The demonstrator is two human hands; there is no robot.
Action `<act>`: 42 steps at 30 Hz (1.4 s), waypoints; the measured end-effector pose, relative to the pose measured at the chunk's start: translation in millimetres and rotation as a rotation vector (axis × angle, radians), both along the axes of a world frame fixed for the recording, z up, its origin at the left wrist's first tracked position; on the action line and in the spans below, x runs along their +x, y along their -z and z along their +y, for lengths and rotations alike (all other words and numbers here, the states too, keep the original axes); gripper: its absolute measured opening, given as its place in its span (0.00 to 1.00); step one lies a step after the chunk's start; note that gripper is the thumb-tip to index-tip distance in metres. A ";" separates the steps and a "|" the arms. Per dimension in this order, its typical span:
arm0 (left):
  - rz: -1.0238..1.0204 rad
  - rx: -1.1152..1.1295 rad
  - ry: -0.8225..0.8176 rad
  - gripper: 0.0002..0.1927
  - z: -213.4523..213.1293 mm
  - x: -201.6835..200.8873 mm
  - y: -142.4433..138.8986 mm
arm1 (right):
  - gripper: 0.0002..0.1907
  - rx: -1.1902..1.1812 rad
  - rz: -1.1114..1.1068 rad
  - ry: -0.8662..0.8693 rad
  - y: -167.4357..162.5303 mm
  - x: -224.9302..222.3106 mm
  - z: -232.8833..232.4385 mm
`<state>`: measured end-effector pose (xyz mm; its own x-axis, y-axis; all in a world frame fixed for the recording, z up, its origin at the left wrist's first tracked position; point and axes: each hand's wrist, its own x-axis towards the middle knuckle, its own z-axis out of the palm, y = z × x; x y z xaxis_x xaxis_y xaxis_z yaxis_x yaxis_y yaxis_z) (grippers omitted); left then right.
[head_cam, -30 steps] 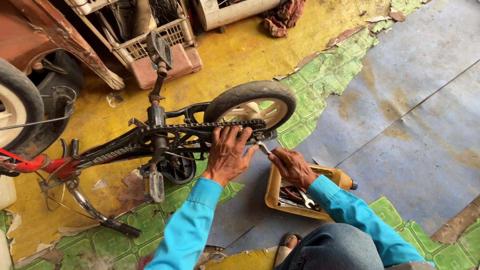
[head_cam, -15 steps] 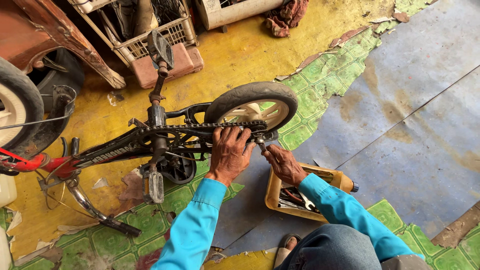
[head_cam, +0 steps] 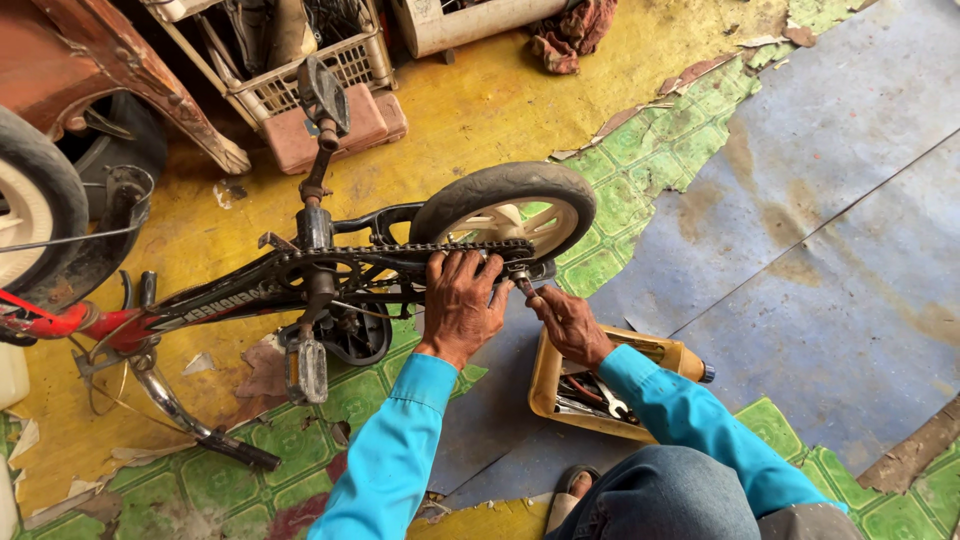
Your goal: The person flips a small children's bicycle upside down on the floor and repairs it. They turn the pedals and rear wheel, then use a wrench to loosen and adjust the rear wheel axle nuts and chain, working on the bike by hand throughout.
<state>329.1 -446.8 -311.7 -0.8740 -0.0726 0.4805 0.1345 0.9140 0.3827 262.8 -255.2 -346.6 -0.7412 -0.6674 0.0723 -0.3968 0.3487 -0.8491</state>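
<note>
Peeling yellow-green floor, small bike (head_cam: 300, 290) lying centre. Left hand (head_cam: 460, 300) clamps chain (head_cam: 420, 248) and frame beside rear wheel (head_cam: 505, 210); right hand (head_cam: 570, 322) grips a tool (head_cam: 522, 282) at the axle. Best: hold frame firm, tool seated square. Yellow tool tray (head_cam: 552, 375) near right.

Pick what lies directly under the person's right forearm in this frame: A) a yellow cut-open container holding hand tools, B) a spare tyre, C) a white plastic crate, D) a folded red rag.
A: the right hand reaches to the rear axle, and below its forearm sits the yellow container with pliers and a wrench inside.
</note>
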 end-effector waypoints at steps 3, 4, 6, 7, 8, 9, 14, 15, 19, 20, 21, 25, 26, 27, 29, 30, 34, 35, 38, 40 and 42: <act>-0.004 -0.002 -0.005 0.18 0.9 -1.1 0.3 | 0.11 0.017 0.050 -0.061 -3.1 -4.1 1.5; -0.003 -0.005 -0.006 0.18 1.0 -1.1 0.8 | 0.11 -0.008 0.058 -0.065 -3.6 -4.3 1.2; 0.003 -0.010 -0.009 0.18 0.8 -0.5 2.1 | 0.11 -0.059 0.076 -0.069 -3.8 -4.2 -0.2; 0.010 -0.013 -0.011 0.18 0.5 -0.2 3.0 | 0.12 -0.044 0.086 -0.090 -3.9 -4.9 -0.5; 0.017 -0.014 -0.012 0.19 0.7 -0.2 3.8 | 0.12 -0.028 0.097 -0.111 -4.0 -5.6 -0.4; 0.023 -0.009 -0.007 0.18 0.6 0.0 4.8 | 0.13 -0.014 0.106 -0.134 -4.6 -6.2 -0.4; 0.036 -0.015 -0.005 0.18 1.0 -1.7 7.3 | 0.16 0.020 0.005 -0.126 -6.6 -11.3 4.1; 0.036 -0.009 -0.004 0.18 1.0 -2.1 7.3 | 0.17 0.030 0.023 -0.141 -7.6 -12.7 4.9; 0.032 -0.006 -0.011 0.18 1.1 -2.1 6.8 | 0.19 0.036 -0.017 -0.204 -11.0 -17.0 4.8; 0.032 -0.011 -0.016 0.18 1.2 -2.0 6.6 | 0.19 0.031 -0.019 -0.209 -11.4 -17.9 3.7; 0.034 -0.007 -0.013 0.18 0.9 -2.1 6.5 | 0.19 0.024 -0.020 -0.215 -11.6 -18.3 2.4; 0.040 0.007 -0.006 0.17 0.1 -2.4 6.2 | 0.19 0.075 -0.039 -0.209 -11.8 -20.4 -1.9; 0.042 0.007 -0.006 0.17 -0.5 -2.4 6.2 | 0.19 0.080 -0.028 -0.219 -11.9 -21.0 -2.6; 0.047 0.007 -0.003 0.17 -1.2 -2.4 6.2 | 0.19 0.085 -0.017 -0.229 -12.1 -21.9 -3.2; 0.057 0.007 0.005 0.17 -2.7 -2.5 6.2 | 0.18 0.083 -0.018 -0.256 -12.4 -23.9 -4.0; 0.047 0.003 0.006 0.17 -3.3 -2.3 6.2 | 0.18 0.083 -0.018 -0.269 -12.5 -25.2 -4.0; 0.048 -0.013 0.011 0.17 -4.3 -1.4 7.4 | 0.18 0.143 0.002 -0.318 -12.8 -32.3 -0.5; 0.060 -0.015 0.010 0.17 -4.1 -1.4 8.0 | 0.18 0.209 0.021 -0.327 -13.6 -36.0 1.8; 0.056 -0.006 0.014 0.18 -3.8 -1.8 9.5 | 0.18 0.253 0.139 -0.423 -19.0 -50.5 9.8; 0.041 -0.004 0.024 0.20 -3.7 -2.1 10.3 | 0.20 0.333 0.198 -0.468 -27.4 -59.1 16.1; 0.033 -0.016 0.016 0.20 -4.4 -2.1 10.6 | 0.21 0.500 0.224 -0.479 -40.6 -64.7 19.3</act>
<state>327.1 -451.2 -322.3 -0.8585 -0.0510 0.5103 0.1614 0.9176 0.3633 198.1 -235.9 -306.0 -0.3625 -0.9079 -0.2106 -0.7489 0.4183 -0.5139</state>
